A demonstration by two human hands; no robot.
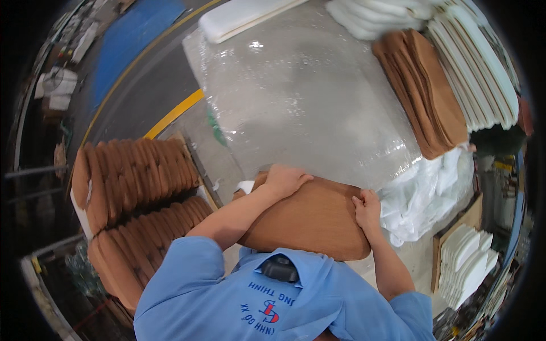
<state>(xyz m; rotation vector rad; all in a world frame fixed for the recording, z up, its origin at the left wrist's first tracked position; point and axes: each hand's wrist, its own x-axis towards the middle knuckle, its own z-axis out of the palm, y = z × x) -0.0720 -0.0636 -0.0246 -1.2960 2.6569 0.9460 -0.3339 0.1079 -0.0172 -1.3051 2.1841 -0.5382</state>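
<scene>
A flat brown cushion pad (310,219) lies at the near edge of a work table wrapped in clear plastic film (301,96). My left hand (284,179) grips the pad's far left edge, fingers curled over it. At the pad's right edge, my right hand (368,209) pinches the brown cover. A bit of white filling (245,186) shows at the pad's left corner.
A stack of brown covers (426,91) lies at the table's far right beside white foam pads (483,68). White bagging (424,193) hangs off the right. Rows of finished brown cushions (136,187) stand at my left. More white pads (469,264) sit lower right.
</scene>
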